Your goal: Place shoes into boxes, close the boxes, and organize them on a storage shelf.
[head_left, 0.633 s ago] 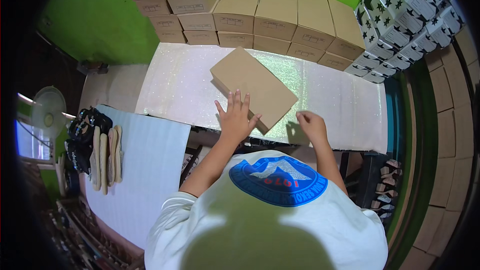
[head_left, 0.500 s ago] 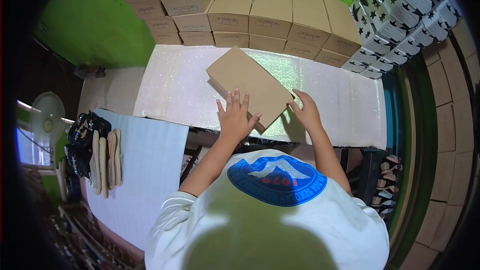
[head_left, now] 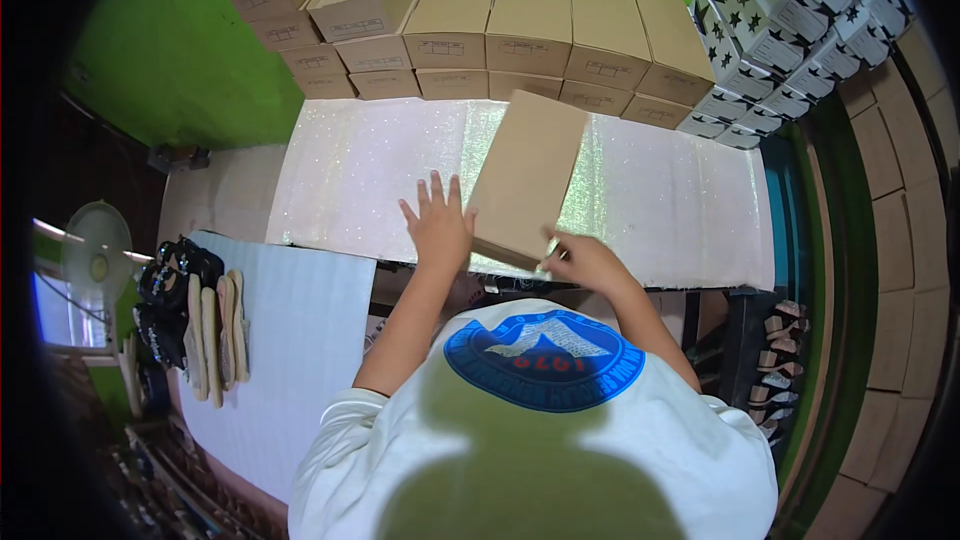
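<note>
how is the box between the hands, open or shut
Looks shut: the brown box has a flat, unbroken top, no gap showing. Its underside is hidden.

A single wide fisheye view looks from the person's head, facing steeply down and toward the far side. The white shirt (head_left: 535,460) fills the near middle, closest to the lens; beyond it come the hands (head_left: 440,232), then the bench (head_left: 680,210), with stacked boxes (head_left: 530,5) farthest off. Lines bow toward the left and right rims, where darkness closes in.
</note>
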Motion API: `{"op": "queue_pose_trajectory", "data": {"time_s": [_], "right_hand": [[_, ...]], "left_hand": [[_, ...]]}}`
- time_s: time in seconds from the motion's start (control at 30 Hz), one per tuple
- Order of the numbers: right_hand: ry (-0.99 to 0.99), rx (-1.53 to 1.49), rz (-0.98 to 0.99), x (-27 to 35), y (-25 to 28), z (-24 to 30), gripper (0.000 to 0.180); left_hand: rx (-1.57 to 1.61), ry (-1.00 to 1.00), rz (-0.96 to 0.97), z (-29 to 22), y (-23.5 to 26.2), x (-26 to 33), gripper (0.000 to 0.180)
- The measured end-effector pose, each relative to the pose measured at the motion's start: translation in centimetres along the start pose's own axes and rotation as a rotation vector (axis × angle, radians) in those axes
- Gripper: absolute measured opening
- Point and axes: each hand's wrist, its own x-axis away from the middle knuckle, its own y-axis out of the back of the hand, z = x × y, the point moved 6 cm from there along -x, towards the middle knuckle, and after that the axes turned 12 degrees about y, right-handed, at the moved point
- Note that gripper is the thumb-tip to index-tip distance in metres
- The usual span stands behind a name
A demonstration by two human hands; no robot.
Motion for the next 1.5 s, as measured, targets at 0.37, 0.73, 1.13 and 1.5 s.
{"op": "queue_pose_trajectory", "data": {"time_s": [0.37, 0.73, 1.13, 1.5], "right_hand": [[0.045, 0.41, -0.55, -4.2, 6.4, -3.2, 0.052], [-0.089, 0.734, -0.413, -4.1, 4.4, -3.3, 0.064], [-0.206, 0.738, -0.547, -0.3, 1.1, -2.1, 0.06], [-0.134, 0.731, -0.547, 0.6, 1.4, -0.7, 0.058]], "left_hand": [[0.1, -0.052, 0.204, -1.9, -0.8, 1.9, 0.08], [0.051, 0.116, 0.083, 4.9, 0.6, -2.3, 0.066], [0.367, 0.124, 0.317, 3.0, -1.2, -1.0, 0.071], [0.689, 0.094, 0.398, 3.6, -2.5, -1.3, 0.071]]}}
